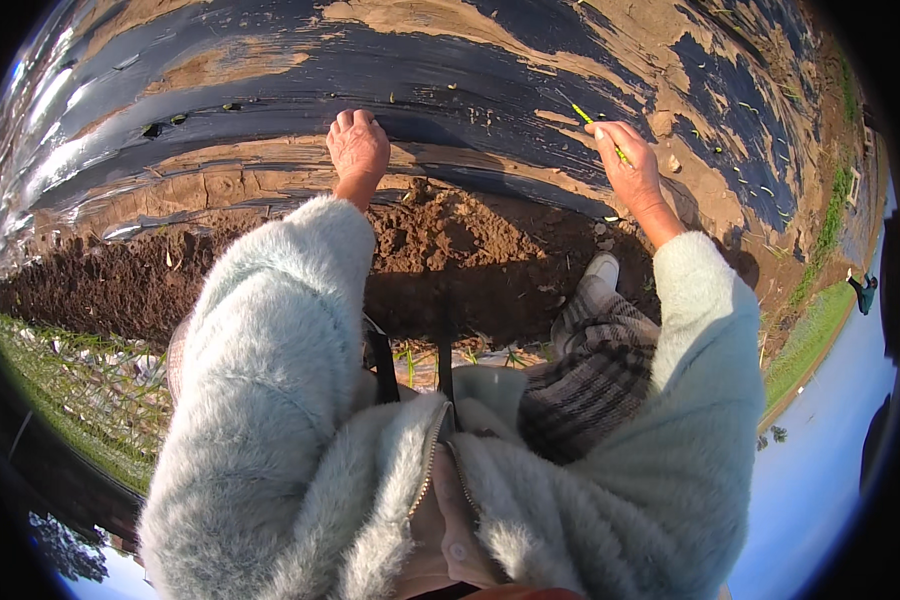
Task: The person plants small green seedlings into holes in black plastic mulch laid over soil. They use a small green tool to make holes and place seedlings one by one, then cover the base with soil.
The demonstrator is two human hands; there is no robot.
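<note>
Black plastic mulch film (270,90), partly covered with tan soil, stretches over the bed in front of me. My left hand (360,146) is at the near side of the film, its fingers curled down and their tips hidden, so whether they hold anything cannot be told. Off to the right, my right hand (631,161) grips a thin yellow-green rod with dark markings (582,113). A slender metal-looking tip extends from the rod toward the film. Small dark holes (151,130) with bits of green show in the film at the left.
Loose brown soil (450,232) forms a strip between the bed and my legs. My shoe (604,268) stands on it at the right. Small pale green pieces (766,191) lie scattered on the film farther right. Another person (862,291) is far off at the right edge, by a grass strip (810,322).
</note>
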